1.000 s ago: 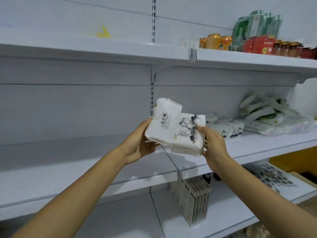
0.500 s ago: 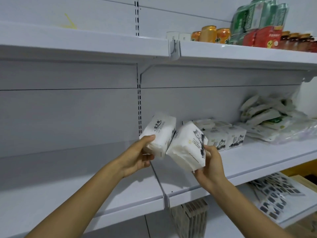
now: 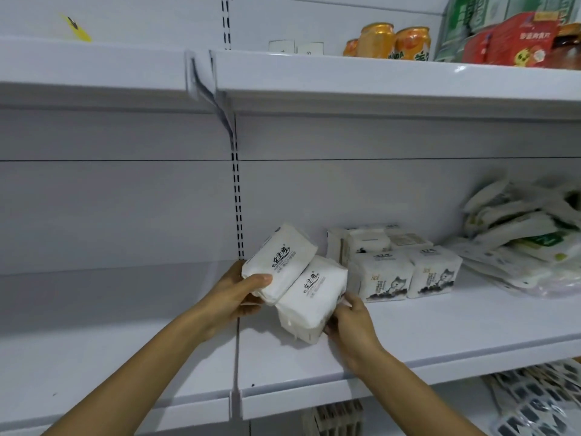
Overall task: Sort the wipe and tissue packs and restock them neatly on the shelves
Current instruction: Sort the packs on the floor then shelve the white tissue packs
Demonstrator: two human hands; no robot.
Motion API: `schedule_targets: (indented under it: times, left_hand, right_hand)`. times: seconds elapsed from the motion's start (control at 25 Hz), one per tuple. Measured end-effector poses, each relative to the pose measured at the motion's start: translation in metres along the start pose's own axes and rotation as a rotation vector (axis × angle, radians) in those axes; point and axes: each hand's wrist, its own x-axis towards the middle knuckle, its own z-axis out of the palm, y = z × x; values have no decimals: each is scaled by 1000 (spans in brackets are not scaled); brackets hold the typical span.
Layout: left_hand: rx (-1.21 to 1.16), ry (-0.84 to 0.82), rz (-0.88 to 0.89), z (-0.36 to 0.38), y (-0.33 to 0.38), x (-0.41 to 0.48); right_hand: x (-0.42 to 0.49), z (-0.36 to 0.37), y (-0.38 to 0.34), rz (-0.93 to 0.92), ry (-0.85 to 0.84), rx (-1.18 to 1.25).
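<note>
- My left hand (image 3: 234, 297) grips the upper pack (image 3: 279, 259), thumb across its front and fingers behind. My right hand (image 3: 352, 322) pinches the near end of the lower pack (image 3: 311, 300). The two packs touch, the upper one leaning on the lower.
- Both packs are at the middle shelf (image 3: 440, 325), just right of the seam (image 3: 237, 357) between the two boards and just left of the cat-print packs (image 3: 405, 275). The lower pack's bottom corner is at the board; I cannot tell whether it is resting there.
- Both packs are tilted. If I let go like this, I expect the upper one to slide off and tumble toward the front edge or across the seam.
- The wrappers look soft, so a hard squeeze could dent them and they would not stand square.
- A firm push to the right could knock the cat-print packs out of line.
- My two packs carry a different print from the cat ones. Slotting them into that row would, I judge, muddle the sorting.
- Farther right on the same shelf lies the wipe pile (image 3: 518, 240), a loose heap.
- The top shelf (image 3: 345, 77) holds cans (image 3: 393, 42) and a red box (image 3: 515, 39).
- The cat-print packs close off the right side, and the slotted post (image 3: 237, 199) stands behind and to the left of the upper pack.
</note>
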Motion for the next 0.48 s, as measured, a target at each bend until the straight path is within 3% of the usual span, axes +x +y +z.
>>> schedule_targets:
  times: [0.12, 0.24, 0.32, 0.48]
  left_hand:
    - [48, 12, -22, 0, -1, -1]
    - [121, 23, -66, 1, -3, -1]
    - [173, 41, -118, 3, -5, 0]
    - [300, 56, -254, 7, -7, 2]
  right_hand:
    - [-1, -19, 7, -385, -90, -514]
    - [1, -37, 16, -990, -101, -1050]
    - [10, -46, 17, -1305, -223, -1309]
    - [10, -48, -2, -1366, -432, -1395]
